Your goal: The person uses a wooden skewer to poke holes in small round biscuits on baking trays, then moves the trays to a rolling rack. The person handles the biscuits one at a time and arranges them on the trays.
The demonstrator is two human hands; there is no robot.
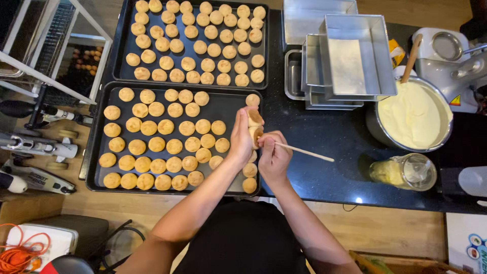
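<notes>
My left hand (242, 136) holds a small round golden pastry puff (254, 121) upright over the right edge of the near black baking tray (96, 152). My right hand (273, 155) grips a thin wooden stick (304, 151), its tip pressed into the puff and its free end pointing right. The near tray carries several rows of the same puffs (157, 144), with bare metal on its right side. A second black tray (122, 50) behind it is filled with puffs.
Stacked metal baking tins (345, 56) stand at the back centre. A metal bowl of pale cream (413, 114) with a wooden spoon sits right, a glass jar (403, 171) in front of it. A wire rack (45, 45) and tools lie left.
</notes>
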